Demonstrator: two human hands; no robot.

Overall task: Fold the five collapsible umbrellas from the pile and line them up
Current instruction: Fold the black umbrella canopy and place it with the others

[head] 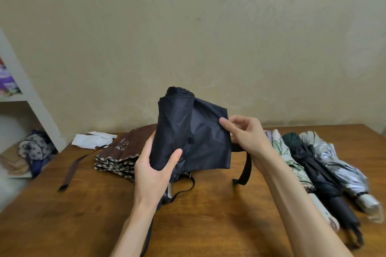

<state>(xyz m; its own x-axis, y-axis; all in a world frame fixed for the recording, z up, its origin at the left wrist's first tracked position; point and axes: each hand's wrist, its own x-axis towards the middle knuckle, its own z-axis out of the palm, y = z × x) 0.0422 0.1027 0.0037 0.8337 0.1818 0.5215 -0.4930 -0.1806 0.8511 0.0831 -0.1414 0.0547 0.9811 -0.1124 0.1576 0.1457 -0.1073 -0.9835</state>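
Wooden tabletop [208, 215] fills the near half, with a white shelf unit [27, 89] at far left. Three folded umbrellas lie side by side on the right, touching: cream floral umbrella [286, 152], dark umbrella [317, 173], then silver umbrella [342, 160] rightmost, handles pointing near-right. Brown umbrella [125, 150] lies unrolled at left-centre on the tabletop, pleats loose, checked trim at the edge. Black umbrella [188, 131] is held upright above the tabletop centre, half rolled, with one canopy panel still sticking out to the right. Left hand [154, 169] grips the rolled body low down, thumb across the front. Right hand [244, 133] pinches the edge of the loose panel. Black strap [246, 171] hangs below the right hand. Brown strap [73, 167] trails left across the tabletop. White folded fabric [92, 140] sits far left.
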